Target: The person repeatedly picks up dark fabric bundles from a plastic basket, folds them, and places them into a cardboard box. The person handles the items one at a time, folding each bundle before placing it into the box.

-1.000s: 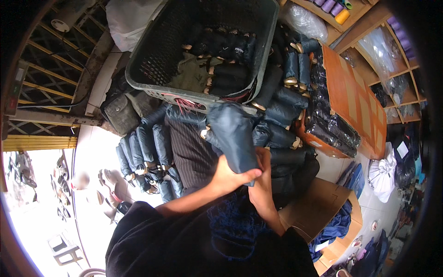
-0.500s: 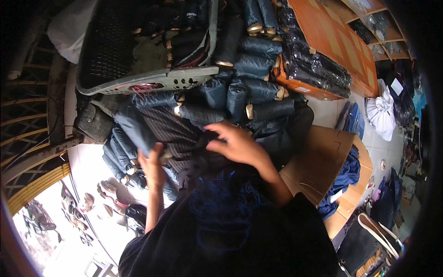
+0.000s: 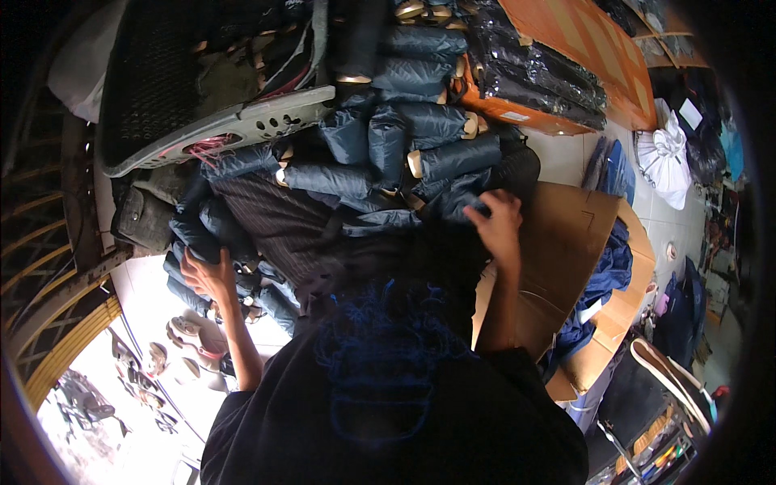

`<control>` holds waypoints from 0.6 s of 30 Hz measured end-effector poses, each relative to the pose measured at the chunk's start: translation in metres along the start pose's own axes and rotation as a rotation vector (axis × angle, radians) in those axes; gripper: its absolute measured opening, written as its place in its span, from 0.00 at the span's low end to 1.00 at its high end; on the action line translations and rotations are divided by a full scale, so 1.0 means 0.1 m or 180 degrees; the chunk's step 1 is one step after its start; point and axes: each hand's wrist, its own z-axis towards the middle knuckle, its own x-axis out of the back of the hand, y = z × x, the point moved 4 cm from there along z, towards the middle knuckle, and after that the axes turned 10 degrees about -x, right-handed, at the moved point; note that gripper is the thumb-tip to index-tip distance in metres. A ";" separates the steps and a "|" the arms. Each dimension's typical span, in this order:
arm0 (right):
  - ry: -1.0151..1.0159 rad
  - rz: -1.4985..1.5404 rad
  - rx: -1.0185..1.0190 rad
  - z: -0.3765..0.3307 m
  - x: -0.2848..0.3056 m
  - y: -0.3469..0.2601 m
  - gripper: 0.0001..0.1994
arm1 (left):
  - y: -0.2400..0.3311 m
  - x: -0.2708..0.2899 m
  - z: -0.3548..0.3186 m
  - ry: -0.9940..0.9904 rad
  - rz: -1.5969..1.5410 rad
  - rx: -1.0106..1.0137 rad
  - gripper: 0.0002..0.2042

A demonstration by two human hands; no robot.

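My left hand [image 3: 208, 275] is curled round the lower end of a dark blue rolled fabric bundle [image 3: 192, 224], resting it against similar rolls at the left. Across my lap, my right hand [image 3: 499, 225] has its thumb and fingers bent around the edge of a loose dark blue cloth [image 3: 459, 198]. The exact contact there is dark and partly hidden. Several more rolls, such as one blue roll [image 3: 331, 179] with a pale band at its end, are heaped in front of my striped trousers [image 3: 271, 222].
A grey plastic basket [image 3: 242, 121] holding more rolls lies at the far left. An open cardboard box [image 3: 566, 234] with blue cloth stands at my right. Behind it are an orange carton [image 3: 582, 48] and a white tied sack [image 3: 664, 153]. Sandals [image 3: 190, 335] lie at lower left.
My left hand has carried the roll left and down onto the pile beside me. My right hand has moved from above my lap rightward to the loose cloth. The view has shifted slightly.
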 end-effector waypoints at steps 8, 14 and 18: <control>0.0385 0.0817 -0.0633 0.18 0.74 0.18 0.15 | 2.32 0.33 -0.61 -0.1385 -0.2795 -0.3337 0.16; 0.1332 0.0465 -0.0105 0.13 0.49 0.17 0.21 | 3.00 -0.15 -1.00 -0.2640 -0.2111 -0.4241 0.14; 0.1143 -0.0503 0.0482 0.07 0.02 -0.39 0.20 | 2.89 0.05 -0.73 -0.2847 -0.2782 -0.4149 0.11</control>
